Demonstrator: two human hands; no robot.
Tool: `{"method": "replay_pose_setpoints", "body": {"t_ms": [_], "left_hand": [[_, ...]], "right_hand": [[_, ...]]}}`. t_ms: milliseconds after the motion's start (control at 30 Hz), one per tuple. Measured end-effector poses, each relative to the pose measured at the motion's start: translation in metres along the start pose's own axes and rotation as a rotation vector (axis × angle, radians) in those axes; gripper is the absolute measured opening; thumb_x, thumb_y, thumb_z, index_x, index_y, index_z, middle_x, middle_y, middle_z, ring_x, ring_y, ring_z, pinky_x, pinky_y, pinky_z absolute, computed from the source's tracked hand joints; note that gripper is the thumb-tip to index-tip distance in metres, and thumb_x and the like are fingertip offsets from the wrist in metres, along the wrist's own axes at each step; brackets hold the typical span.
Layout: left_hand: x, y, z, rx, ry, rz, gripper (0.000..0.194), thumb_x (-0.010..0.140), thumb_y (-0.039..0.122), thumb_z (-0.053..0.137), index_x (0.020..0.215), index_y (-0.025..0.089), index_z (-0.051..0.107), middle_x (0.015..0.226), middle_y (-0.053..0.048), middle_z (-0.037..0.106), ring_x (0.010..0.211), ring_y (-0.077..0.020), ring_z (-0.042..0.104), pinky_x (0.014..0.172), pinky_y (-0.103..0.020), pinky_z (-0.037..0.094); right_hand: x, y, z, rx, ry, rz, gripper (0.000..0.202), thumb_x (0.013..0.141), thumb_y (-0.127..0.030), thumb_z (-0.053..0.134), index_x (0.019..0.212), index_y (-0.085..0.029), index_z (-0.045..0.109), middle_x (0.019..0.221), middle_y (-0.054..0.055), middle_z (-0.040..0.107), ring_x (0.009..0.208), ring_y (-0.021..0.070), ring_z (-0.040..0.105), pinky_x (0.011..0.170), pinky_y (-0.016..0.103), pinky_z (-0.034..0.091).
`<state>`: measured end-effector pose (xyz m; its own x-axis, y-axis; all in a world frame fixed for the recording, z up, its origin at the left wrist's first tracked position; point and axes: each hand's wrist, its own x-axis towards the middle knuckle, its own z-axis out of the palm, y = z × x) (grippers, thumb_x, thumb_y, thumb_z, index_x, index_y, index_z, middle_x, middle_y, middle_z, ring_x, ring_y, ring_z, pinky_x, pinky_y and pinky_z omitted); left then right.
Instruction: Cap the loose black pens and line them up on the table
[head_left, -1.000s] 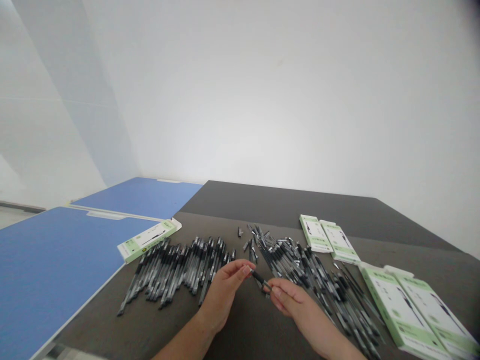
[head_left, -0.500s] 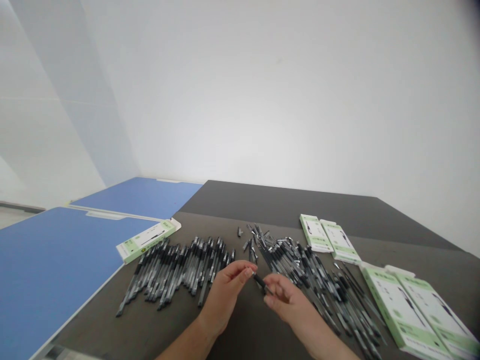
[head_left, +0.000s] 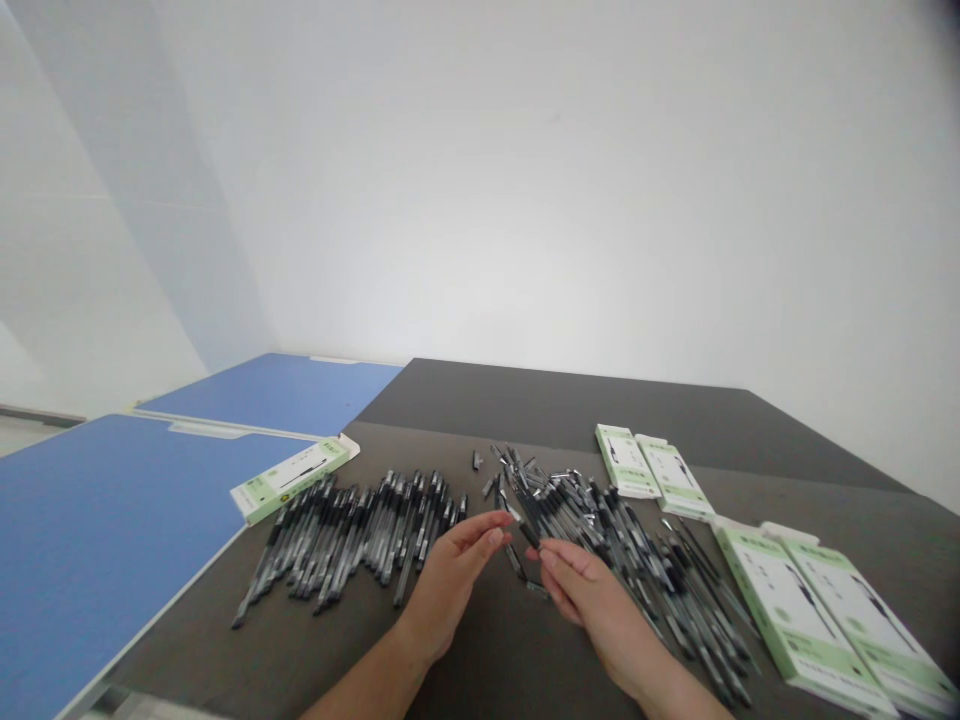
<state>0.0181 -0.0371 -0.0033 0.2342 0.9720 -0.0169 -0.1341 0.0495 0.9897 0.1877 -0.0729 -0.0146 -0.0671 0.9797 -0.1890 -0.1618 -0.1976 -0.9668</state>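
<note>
My left hand [head_left: 459,562] is over the middle of the table, its fingers stretched forward and slightly parted from the thumb, with nothing clearly visible between them. Close beside it, my right hand [head_left: 585,585] is closed, thumb and fingers pinching the lower end of a slim black pen [head_left: 529,530]. The pen slants up and left, its upper end close to my left fingertips; whether they touch it I cannot tell. Below the gap between my hands are a short dark pen part [head_left: 516,562] and a small clear piece [head_left: 535,588].
Capped pens [head_left: 352,540] lie in a row at left, beside a green-and-white pen box [head_left: 294,478]. A loose heap of pens, caps and parts [head_left: 630,540] spreads at right. More boxes [head_left: 628,462] [head_left: 795,610] lie beyond it on the dark table [head_left: 525,410].
My left fingers have parted from the dark pen piece they pinched. My right hand has turned and now grips a pen pointing up and left. Small parts show beneath my hands.
</note>
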Motion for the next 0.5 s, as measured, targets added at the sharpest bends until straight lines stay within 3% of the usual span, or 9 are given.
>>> {"method": "replay_pose_setpoints", "body": {"t_ms": [100, 167, 233, 367, 500], "left_hand": [[0.008, -0.001, -0.008, 0.174, 0.132, 0.060, 0.036, 0.077, 0.036, 0.057, 0.109, 0.020, 0.060, 0.107, -0.006, 0.065, 0.095, -0.0204, 0.059, 0.087, -0.031, 0.041], [0.016, -0.001, -0.013, 0.410, 0.194, 0.137, 0.030, 0.078, 0.035, 0.055, 0.103, 0.020, 0.063, 0.100, -0.006, 0.067, 0.093, -0.0211, 0.059, 0.085, -0.031, 0.041], [0.023, 0.000, -0.016, 0.676, 0.080, 0.250, 0.020, 0.080, 0.030, 0.053, 0.092, 0.021, 0.066, 0.092, -0.005, 0.067, 0.088, -0.0207, 0.059, 0.082, -0.031, 0.041], [0.032, 0.001, -0.010, 1.087, -0.350, 0.477, 0.019, 0.080, 0.017, 0.052, 0.090, 0.022, 0.067, 0.091, -0.004, 0.065, 0.088, -0.0185, 0.057, 0.082, -0.028, 0.040], [0.040, -0.001, -0.001, 1.310, -0.526, 0.610, 0.015, 0.077, 0.016, 0.057, 0.088, 0.021, 0.066, 0.096, -0.005, 0.064, 0.092, -0.0201, 0.056, 0.084, -0.031, 0.039]], "right_hand": [[0.004, -0.004, -0.012, 0.063, 0.162, -0.069, 0.035, 0.072, -0.048, 0.062, 0.090, -0.018, 0.061, 0.072, 0.000, 0.055, 0.056, 0.0083, 0.043, 0.050, 0.019, 0.036], [0.005, -0.009, -0.018, 0.057, 0.217, -0.117, 0.036, 0.070, -0.051, 0.062, 0.084, -0.018, 0.061, 0.069, 0.000, 0.055, 0.053, 0.0087, 0.042, 0.049, 0.020, 0.036], [0.005, -0.013, -0.021, 0.036, 0.240, -0.152, 0.037, 0.069, -0.053, 0.061, 0.080, -0.018, 0.061, 0.062, -0.002, 0.052, 0.048, 0.0084, 0.040, 0.046, 0.021, 0.035], [0.005, -0.017, -0.019, 0.029, 0.219, -0.175, 0.037, 0.069, -0.054, 0.061, 0.079, -0.018, 0.060, 0.056, -0.005, 0.047, 0.046, 0.0084, 0.039, 0.046, 0.021, 0.033], [0.007, -0.013, -0.016, 0.042, 0.196, -0.151, 0.036, 0.069, -0.050, 0.062, 0.085, -0.018, 0.061, 0.061, -0.004, 0.050, 0.054, 0.0095, 0.044, 0.050, 0.020, 0.036]]}}
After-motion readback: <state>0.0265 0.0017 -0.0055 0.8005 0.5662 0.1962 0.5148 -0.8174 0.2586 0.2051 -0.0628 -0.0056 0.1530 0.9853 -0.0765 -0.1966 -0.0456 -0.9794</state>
